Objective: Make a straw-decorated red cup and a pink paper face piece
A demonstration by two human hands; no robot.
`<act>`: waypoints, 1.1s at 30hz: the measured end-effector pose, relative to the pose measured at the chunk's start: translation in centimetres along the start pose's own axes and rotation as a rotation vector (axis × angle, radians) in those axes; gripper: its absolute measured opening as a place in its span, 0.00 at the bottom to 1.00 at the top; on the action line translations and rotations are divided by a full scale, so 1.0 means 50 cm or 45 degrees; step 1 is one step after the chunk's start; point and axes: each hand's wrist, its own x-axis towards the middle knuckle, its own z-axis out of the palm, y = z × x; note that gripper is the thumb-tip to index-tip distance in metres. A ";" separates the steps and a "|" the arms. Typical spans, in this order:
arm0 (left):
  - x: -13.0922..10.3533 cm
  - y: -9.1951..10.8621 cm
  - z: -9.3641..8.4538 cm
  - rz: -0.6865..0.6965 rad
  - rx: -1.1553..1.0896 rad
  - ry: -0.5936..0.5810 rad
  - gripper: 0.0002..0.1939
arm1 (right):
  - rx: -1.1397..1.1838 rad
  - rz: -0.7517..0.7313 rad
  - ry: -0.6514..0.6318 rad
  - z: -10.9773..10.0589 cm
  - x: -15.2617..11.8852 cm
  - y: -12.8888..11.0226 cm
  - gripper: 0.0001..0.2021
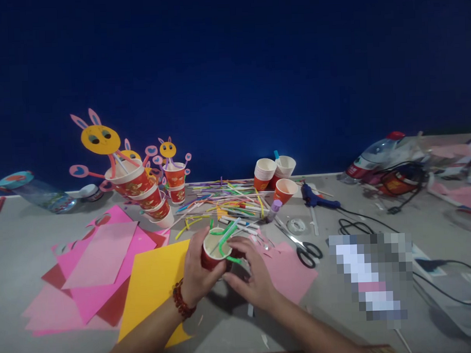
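Note:
My left hand [199,274] is wrapped round a red and white paper cup [214,252], its open mouth tilted toward me. Green pipe cleaners [224,245] bend out over the cup's rim, and a pale straw or stick stands up among them. At the cup's right side, my right hand [249,273] has its fingers curved with thumb and fingers apart, close to a green pipe cleaner end that sticks out. Whether the fingertips touch it is hard to tell. A bead bracelet [182,300] circles my left wrist.
Yellow paper [152,287] and pink sheets [103,258] lie left. Cup figures [123,180] stand behind them. Pipe cleaners and markers [236,197] spread behind the hands. Scissors [308,254], a glue gun [317,198], stacked cups [264,173], a bottle [374,159] and cables are right.

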 end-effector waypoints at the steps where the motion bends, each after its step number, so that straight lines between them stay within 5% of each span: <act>1: -0.003 -0.001 0.002 -0.017 0.009 -0.007 0.39 | -0.010 0.016 0.017 0.004 0.000 0.002 0.25; 9: -0.022 0.007 0.021 -0.086 -0.079 -0.030 0.42 | -0.045 0.109 0.153 0.014 0.004 0.015 0.21; 16: -0.038 0.005 0.017 0.045 -0.080 -0.052 0.43 | 0.183 0.137 0.166 0.000 0.006 0.027 0.24; 23: -0.031 0.008 0.001 0.109 -0.252 -0.078 0.26 | 0.443 0.183 0.120 -0.017 0.012 0.045 0.28; 33: -0.021 0.003 0.007 0.031 -0.521 -0.014 0.21 | 0.574 0.187 0.025 -0.025 0.007 0.056 0.30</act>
